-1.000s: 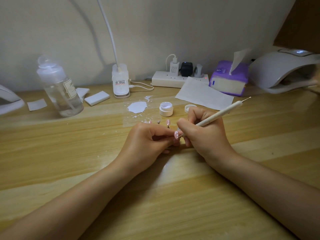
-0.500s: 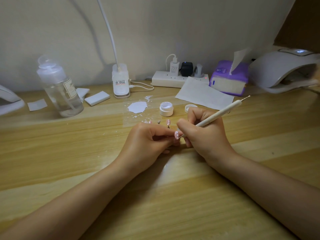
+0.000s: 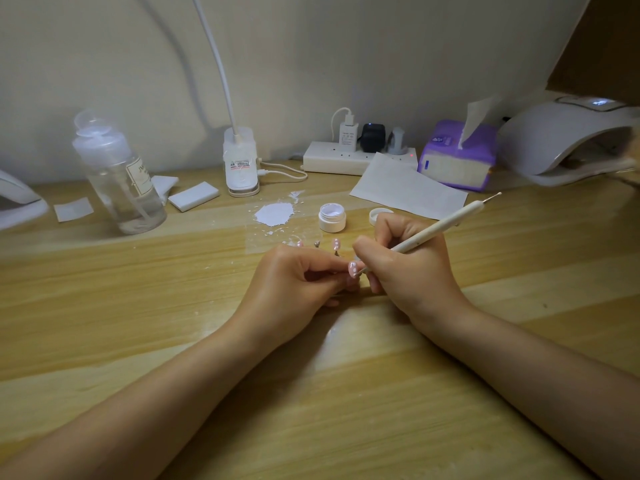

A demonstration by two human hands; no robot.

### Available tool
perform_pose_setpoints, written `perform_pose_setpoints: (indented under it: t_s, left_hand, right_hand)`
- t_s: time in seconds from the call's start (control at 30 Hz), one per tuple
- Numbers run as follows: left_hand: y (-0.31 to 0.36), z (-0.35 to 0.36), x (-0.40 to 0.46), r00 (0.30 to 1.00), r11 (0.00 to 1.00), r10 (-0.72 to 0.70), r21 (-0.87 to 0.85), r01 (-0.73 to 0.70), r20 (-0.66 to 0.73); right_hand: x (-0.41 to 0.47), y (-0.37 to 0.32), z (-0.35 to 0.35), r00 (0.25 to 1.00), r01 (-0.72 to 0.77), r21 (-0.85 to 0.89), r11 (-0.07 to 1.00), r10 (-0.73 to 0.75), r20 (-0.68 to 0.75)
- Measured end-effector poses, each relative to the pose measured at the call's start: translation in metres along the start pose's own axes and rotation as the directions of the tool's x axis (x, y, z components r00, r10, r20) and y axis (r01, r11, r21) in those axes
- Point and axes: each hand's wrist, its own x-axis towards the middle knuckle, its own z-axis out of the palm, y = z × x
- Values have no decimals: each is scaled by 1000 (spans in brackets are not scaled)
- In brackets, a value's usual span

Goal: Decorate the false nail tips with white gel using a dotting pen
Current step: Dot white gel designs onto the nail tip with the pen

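My left hand point(image 3: 294, 285) pinches a pink false nail tip point(image 3: 353, 269) that carries white dots, held just above the wooden table. My right hand point(image 3: 408, 268) grips a white dotting pen point(image 3: 436, 230) like a pencil, its lower point touching the nail tip and its upper metal end pointing up to the right. Behind my hands stand more pink nail tips point(image 3: 336, 244) on small holders. An open white gel jar point(image 3: 332, 218) sits beyond them, its lid point(image 3: 380, 215) lying to its right. A puddle of white gel point(image 3: 274, 214) lies on a clear sheet.
A clear pump bottle point(image 3: 119, 178) stands at the left with white pads point(image 3: 194, 196) beside it. A lamp base point(image 3: 241, 164), a power strip point(image 3: 349, 157), a paper sheet point(image 3: 405, 187), a purple tissue pack point(image 3: 457, 157) and a nail lamp point(image 3: 568, 140) line the back.
The pen's upper end has swung slightly as the point works on the nail tip. Both hands stay in the same place.
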Motion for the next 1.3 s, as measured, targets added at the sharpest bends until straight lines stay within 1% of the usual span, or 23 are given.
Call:
perform_pose_setpoints:
  t_s: [0.73,1.0,1.3]
  left_hand:
    - [1,0,0,1000,1000,4,5,-4,6]
    - [2,1,0,1000,1000,-16,-6,16,5]
    - [1,0,0,1000,1000,-5,7,5,3]
  right_hand:
    - [0,-1,0,1000,3,12,1000,-3,7]
    - [0,1,0,1000,4,0,1000,-4,4]
    - [-1,1,0,1000,15,-16,1000,-15,1]
